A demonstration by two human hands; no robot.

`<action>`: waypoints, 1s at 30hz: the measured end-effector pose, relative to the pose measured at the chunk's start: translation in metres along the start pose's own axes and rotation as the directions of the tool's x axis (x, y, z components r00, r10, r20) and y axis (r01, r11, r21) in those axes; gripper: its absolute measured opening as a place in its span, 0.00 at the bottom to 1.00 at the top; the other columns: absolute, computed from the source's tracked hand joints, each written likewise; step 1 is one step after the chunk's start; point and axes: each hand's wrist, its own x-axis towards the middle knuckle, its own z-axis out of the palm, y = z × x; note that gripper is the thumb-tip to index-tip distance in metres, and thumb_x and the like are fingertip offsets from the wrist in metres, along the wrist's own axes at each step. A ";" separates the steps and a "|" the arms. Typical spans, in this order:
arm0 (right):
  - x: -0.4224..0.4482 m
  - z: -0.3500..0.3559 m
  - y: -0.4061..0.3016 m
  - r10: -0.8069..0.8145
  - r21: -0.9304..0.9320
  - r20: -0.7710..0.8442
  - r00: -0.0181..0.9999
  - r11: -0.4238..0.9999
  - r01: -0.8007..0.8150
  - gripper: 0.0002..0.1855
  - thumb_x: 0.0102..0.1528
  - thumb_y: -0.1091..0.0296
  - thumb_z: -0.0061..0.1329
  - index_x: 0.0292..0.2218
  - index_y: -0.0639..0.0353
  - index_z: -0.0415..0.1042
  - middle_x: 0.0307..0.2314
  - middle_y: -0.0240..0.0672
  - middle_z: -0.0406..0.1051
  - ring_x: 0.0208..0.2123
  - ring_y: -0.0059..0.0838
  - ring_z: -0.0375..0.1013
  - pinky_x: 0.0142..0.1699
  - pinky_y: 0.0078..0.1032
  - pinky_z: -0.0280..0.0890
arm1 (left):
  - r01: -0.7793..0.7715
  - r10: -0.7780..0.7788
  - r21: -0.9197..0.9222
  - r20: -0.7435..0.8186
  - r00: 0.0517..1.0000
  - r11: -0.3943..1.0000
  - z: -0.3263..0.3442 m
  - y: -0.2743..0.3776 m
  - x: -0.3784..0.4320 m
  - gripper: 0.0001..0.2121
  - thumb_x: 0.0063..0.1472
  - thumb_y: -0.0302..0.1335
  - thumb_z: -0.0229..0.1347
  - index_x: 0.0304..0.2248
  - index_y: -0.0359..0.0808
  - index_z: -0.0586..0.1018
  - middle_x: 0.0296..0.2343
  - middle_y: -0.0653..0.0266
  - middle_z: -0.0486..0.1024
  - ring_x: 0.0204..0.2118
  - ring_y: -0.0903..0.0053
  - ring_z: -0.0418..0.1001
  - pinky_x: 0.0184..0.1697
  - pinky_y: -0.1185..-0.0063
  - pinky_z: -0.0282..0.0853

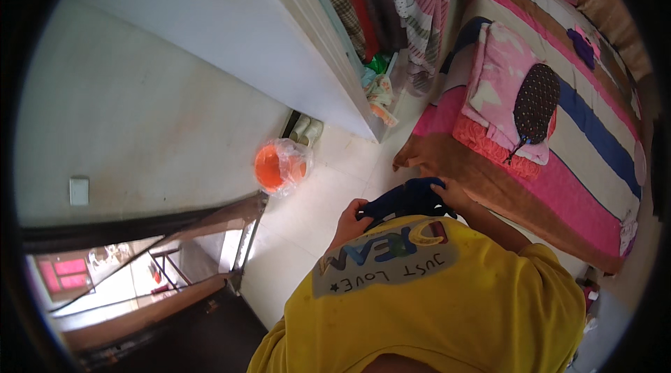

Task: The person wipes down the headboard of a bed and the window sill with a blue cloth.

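A dark blue cloth item (402, 198), perhaps a garment, is stretched between my hands in front of my yellow shirt. My left hand (352, 220) grips its left end, thumb and fingers closed on the fabric. At the other end my right hand (450, 194) pinches the cloth's upper edge. The lower part of the cloth is hidden behind the shirt front. To the right, a folded pink blanket (500, 66) lies on a bed (592, 168) with a striped cover, and a dark dotted pouch (537, 103) rests on top of it.
An orange bin (270, 167) with a plastic liner stands by the wall, light shoes (306, 130) behind it. A wardrobe or alcove with hanging clothes (361, 6) is ahead. A doorway with a dark door (194, 326) lies at lower left. Purple cloth (581, 48) is on the bed.
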 end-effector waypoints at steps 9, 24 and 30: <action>0.056 0.016 -0.020 -0.132 -0.007 -0.210 0.969 0.991 0.134 0.13 0.50 0.73 0.42 0.39 0.66 0.66 0.31 0.38 0.69 0.33 0.26 0.67 0.42 0.20 0.60 | -0.043 -0.003 0.155 0.289 0.957 0.987 -0.069 0.029 0.080 0.17 0.48 0.21 0.51 0.39 0.32 0.65 0.30 0.63 0.70 0.31 0.80 0.69 0.36 0.82 0.63; 0.008 -0.002 0.032 0.178 0.398 -0.557 0.811 0.915 0.073 0.13 0.53 0.69 0.41 0.39 0.67 0.65 0.29 0.33 0.69 0.30 0.20 0.66 0.37 0.17 0.62 | -0.273 -0.110 0.428 0.683 0.723 0.862 0.018 0.083 0.216 0.14 0.47 0.21 0.52 0.36 0.31 0.68 0.29 0.61 0.71 0.33 0.77 0.69 0.38 0.80 0.63; -0.019 -0.047 0.042 0.198 0.421 -0.759 0.620 0.876 0.236 0.13 0.53 0.69 0.40 0.38 0.67 0.66 0.28 0.34 0.69 0.29 0.21 0.66 0.37 0.18 0.61 | -0.468 -0.018 0.513 0.687 0.727 0.720 0.100 0.070 0.298 0.14 0.43 0.23 0.54 0.33 0.33 0.71 0.29 0.57 0.72 0.33 0.68 0.70 0.36 0.76 0.64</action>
